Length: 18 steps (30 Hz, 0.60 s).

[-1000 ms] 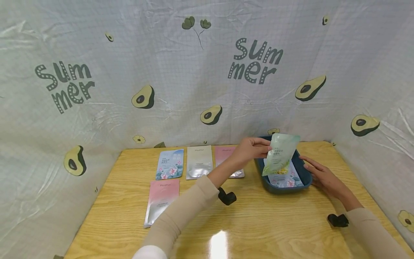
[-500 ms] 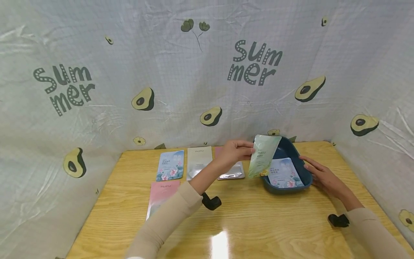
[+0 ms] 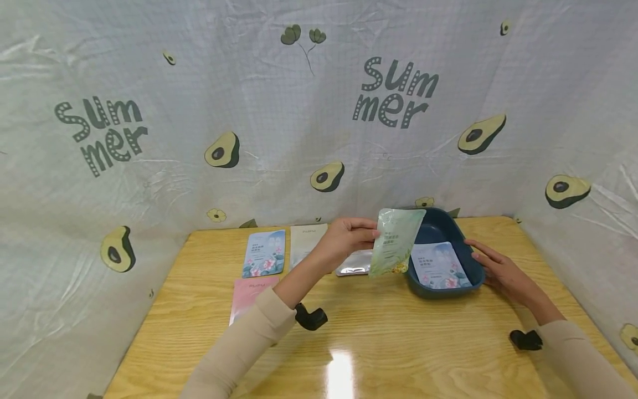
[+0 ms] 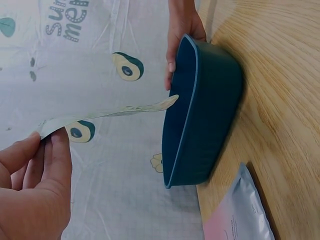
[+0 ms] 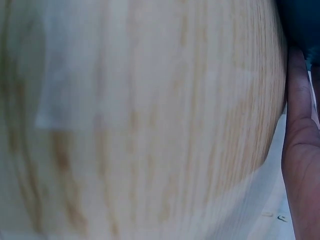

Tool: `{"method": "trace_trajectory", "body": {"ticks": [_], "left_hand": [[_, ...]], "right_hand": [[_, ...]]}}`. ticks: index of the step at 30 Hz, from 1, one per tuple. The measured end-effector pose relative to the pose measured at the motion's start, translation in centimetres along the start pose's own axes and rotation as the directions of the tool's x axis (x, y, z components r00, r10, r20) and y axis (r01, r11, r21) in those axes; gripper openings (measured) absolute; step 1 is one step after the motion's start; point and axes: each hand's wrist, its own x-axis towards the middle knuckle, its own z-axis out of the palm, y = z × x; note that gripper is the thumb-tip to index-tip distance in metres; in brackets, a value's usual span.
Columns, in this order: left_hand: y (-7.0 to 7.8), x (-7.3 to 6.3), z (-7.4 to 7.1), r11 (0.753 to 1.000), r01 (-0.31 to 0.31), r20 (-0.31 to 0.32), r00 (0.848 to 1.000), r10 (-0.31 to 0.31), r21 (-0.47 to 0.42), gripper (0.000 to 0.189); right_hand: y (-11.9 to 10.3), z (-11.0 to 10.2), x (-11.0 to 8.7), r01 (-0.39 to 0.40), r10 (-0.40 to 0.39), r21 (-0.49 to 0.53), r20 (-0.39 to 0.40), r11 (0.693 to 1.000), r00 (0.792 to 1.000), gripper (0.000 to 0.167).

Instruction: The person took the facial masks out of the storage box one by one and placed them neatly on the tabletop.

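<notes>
My left hand [image 3: 344, 241] pinches a pale green face mask sachet [image 3: 396, 241] by its left edge, between thumb and fingers. The sachet is held up over the left rim of a dark blue plastic bin [image 3: 445, 292]; in the left wrist view the sachet [image 4: 115, 112] appears nearly edge-on. A blue face mask sachet with pink flowers [image 3: 440, 266] lies inside the bin. Against the bin's right side rests my right hand [image 3: 508, 277], fingers fairly straight at the rim. The right wrist view shows one finger [image 5: 298, 85] against the blue wall.
Left of the bin lie a blue sachet [image 3: 264, 252], a cream one [image 3: 305, 239], a pink-and-silver one [image 3: 355, 263] partly behind the left hand, and a pink one [image 3: 251, 293] partly under the left sleeve. A printed curtain [image 3: 279, 183] hangs behind the wooden table [image 3: 389, 338].
My left hand has moved left with the green sachet, from over the bin's middle to its left rim, uncovering the blue sachet inside. My right hand has stayed at the bin's side.
</notes>
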Motion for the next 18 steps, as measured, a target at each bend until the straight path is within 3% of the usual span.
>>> {"method": "trace_trajectory", "body": {"ticks": [8,18], "left_hand": [[-0.1,-1.0,-1.1,1.0,0.01,-0.042,0.999,-0.011,-0.003,0.028],[-0.7,-2.4,-4.2,0.999,0.032,-0.094,0.995,-0.035,-0.039,0.026]], "right_hand": [[0.2,-0.1,-0.1,0.013,-0.013,-0.024,0.0,1.0,1.0,0.059],[0.4,0.1,0.1,0.003,-0.002,0.023,-0.004,1.0,1.0,0.058]]}}
